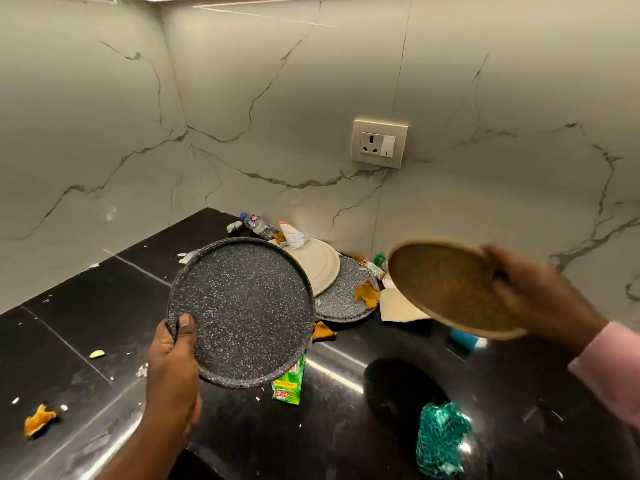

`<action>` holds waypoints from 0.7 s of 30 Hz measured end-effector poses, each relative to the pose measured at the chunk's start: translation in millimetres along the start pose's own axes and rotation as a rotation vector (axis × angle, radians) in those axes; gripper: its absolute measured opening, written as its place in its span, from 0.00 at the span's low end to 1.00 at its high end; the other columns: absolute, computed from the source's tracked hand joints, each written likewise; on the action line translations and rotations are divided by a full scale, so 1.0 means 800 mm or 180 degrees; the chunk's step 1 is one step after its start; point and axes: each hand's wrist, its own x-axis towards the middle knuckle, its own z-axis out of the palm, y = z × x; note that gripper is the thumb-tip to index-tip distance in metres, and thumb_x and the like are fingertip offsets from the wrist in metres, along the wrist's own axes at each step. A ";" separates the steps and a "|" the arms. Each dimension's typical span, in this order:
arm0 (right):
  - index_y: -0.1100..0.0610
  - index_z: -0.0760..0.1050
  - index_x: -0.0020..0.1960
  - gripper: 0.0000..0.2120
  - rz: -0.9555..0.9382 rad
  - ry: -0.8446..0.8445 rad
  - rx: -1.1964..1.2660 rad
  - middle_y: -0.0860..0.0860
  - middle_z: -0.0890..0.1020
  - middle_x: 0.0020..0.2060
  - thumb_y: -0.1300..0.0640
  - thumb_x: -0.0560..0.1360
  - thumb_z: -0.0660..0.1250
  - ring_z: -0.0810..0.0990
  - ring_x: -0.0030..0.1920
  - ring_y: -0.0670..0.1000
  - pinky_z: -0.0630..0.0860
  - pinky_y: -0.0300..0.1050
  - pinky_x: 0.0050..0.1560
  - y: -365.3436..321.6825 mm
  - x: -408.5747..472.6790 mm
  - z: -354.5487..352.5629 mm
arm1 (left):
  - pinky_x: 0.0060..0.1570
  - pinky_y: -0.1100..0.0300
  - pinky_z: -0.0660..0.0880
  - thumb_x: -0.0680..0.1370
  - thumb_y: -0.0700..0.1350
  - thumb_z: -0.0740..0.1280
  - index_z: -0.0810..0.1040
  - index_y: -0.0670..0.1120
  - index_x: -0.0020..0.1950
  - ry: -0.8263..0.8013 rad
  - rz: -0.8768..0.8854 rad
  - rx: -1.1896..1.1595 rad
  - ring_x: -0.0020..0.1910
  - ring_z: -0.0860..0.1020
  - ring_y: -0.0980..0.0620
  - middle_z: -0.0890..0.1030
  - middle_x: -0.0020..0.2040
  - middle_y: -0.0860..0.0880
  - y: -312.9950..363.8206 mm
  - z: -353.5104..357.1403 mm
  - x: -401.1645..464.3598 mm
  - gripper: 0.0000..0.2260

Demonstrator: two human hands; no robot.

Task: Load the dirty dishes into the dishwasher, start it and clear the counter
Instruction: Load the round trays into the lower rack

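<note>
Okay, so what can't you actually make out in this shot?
All in the head view:
- Dishwasher: out of frame.
- Brown plate: motion-blurred in the right hand.
- Green packet: top half hidden behind the speckled plate held by the left hand.
- Blue object: mostly hidden under the brown plate.
- Bottle label: too small.

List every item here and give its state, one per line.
Left hand: grips the speckled black plate, lifted.
Right hand: holds the brown plate, tilted.
Beige plate: on the counter, overlapping a second speckled plate.
Water bottle: lying down.
Green sachet: on the counter.
</note>
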 end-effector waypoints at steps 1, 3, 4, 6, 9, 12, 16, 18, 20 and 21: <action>0.58 0.75 0.57 0.12 0.0086 0.0114 0.0251 0.57 0.80 0.38 0.64 0.74 0.61 0.79 0.37 0.59 0.74 0.49 0.36 -0.002 0.003 -0.017 | 0.59 0.51 0.75 0.83 0.45 0.57 0.75 0.50 0.52 -0.0034 -0.0044 -0.0021 0.55 0.79 0.51 0.81 0.52 0.50 -0.001 0.008 -0.003 0.07; 0.56 0.76 0.56 0.13 0.0247 0.0179 0.1042 0.55 0.81 0.39 0.69 0.76 0.63 0.80 0.39 0.55 0.75 0.47 0.36 -0.005 0.004 -0.035 | 0.52 0.58 0.79 0.83 0.45 0.57 0.75 0.49 0.52 -0.0082 -0.0171 -0.0054 0.51 0.79 0.54 0.81 0.52 0.49 -0.004 0.022 -0.008 0.08; 0.55 0.76 0.55 0.12 0.0443 0.0161 0.1675 0.54 0.81 0.41 0.68 0.77 0.63 0.81 0.41 0.54 0.78 0.46 0.38 -0.009 0.004 -0.037 | 0.51 0.59 0.79 0.83 0.44 0.57 0.75 0.49 0.52 -0.0102 -0.0227 -0.0054 0.50 0.79 0.53 0.81 0.53 0.48 -0.007 0.028 -0.010 0.08; 0.54 0.77 0.54 0.09 0.1060 0.0112 0.3060 0.53 0.83 0.41 0.63 0.78 0.63 0.84 0.40 0.51 0.80 0.45 0.37 -0.019 0.001 -0.020 | 0.58 0.51 0.77 0.83 0.45 0.56 0.75 0.47 0.54 -0.0179 -0.0340 -0.0083 0.55 0.79 0.48 0.81 0.57 0.44 -0.013 0.037 -0.014 0.08; 0.61 0.76 0.52 0.08 0.1747 0.0223 0.3949 0.54 0.84 0.38 0.58 0.78 0.61 0.84 0.37 0.52 0.82 0.51 0.39 -0.038 -0.007 0.038 | 0.65 0.42 0.71 0.82 0.49 0.58 0.75 0.45 0.61 -0.0319 -0.0537 -0.0188 0.62 0.78 0.44 0.81 0.60 0.43 -0.018 0.053 -0.024 0.12; 0.62 0.77 0.53 0.10 0.2247 0.0109 0.4099 0.57 0.85 0.43 0.63 0.81 0.56 0.84 0.44 0.57 0.81 0.55 0.46 -0.069 -0.027 0.117 | 0.54 0.50 0.79 0.79 0.53 0.60 0.77 0.45 0.59 -0.0510 -0.0781 -0.0235 0.53 0.83 0.48 0.84 0.52 0.46 -0.017 0.065 -0.037 0.16; 0.55 0.78 0.47 0.10 0.2519 -0.0112 0.3180 0.56 0.83 0.45 0.58 0.81 0.58 0.82 0.47 0.57 0.79 0.56 0.52 -0.108 -0.047 0.199 | 0.30 0.66 0.78 0.79 0.50 0.60 0.79 0.44 0.49 -0.0702 -0.0745 0.0111 0.35 0.83 0.56 0.85 0.36 0.49 -0.016 0.067 -0.044 0.12; 0.56 0.80 0.48 0.11 0.2453 -0.0413 0.3286 0.56 0.84 0.44 0.56 0.81 0.59 0.82 0.46 0.54 0.78 0.50 0.49 -0.117 -0.046 0.213 | 0.36 0.59 0.82 0.76 0.52 0.69 0.79 0.44 0.53 -0.0598 -0.0733 0.0266 0.41 0.84 0.48 0.86 0.42 0.45 -0.020 0.055 -0.035 0.12; 0.57 0.81 0.50 0.15 0.2162 -0.0765 0.3483 0.55 0.85 0.45 0.51 0.82 0.58 0.82 0.47 0.53 0.77 0.46 0.47 -0.118 -0.038 0.219 | 0.50 0.46 0.80 0.67 0.58 0.76 0.79 0.44 0.55 -0.0361 -0.0708 0.0319 0.49 0.83 0.40 0.84 0.48 0.40 -0.027 0.035 -0.018 0.24; 0.57 0.81 0.52 0.16 0.1870 -0.0824 0.3232 0.55 0.84 0.46 0.49 0.81 0.58 0.82 0.49 0.54 0.76 0.45 0.48 -0.110 -0.030 0.227 | 0.55 0.42 0.77 0.66 0.60 0.77 0.79 0.44 0.53 -0.0146 -0.0767 0.0341 0.50 0.82 0.39 0.83 0.50 0.38 -0.028 0.026 -0.012 0.25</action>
